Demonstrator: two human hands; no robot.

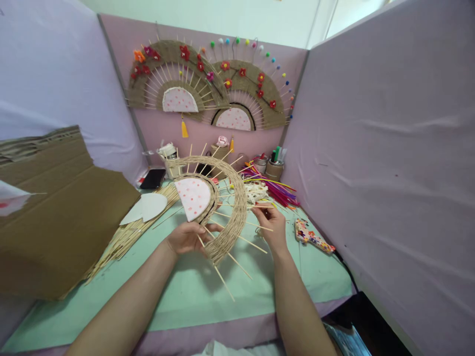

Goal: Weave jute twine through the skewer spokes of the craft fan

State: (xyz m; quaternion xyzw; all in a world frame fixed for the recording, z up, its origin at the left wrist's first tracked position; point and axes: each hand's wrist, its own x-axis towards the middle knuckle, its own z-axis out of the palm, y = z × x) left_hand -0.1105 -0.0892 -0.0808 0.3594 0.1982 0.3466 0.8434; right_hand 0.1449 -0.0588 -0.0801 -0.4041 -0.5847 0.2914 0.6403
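A half-round fan [237,212] of twine woven across thin wooden sticks is held tilted above the table. Its centre is a white half-disc [195,197] with pink dots, edged by twine and a dark line. My left hand [191,237] grips the fan near its lower inner corner, thumb in front and fingers behind. At the fan's right side, my right hand [271,225] is closed in a pinch beside the stick ends. What lies between those fingertips is too small to make out. Pale loose twine [256,192] lies just behind that hand.
Brown cardboard [55,212] stands at left, beside a bundle of thin sticks [111,249] and white paper pieces [154,206]. A phone [153,179] lies behind. Pipe cleaners [278,190] and a patterned glue gun [311,237] with a cord lie right. Decorated fans [272,81] hang on the back panel.
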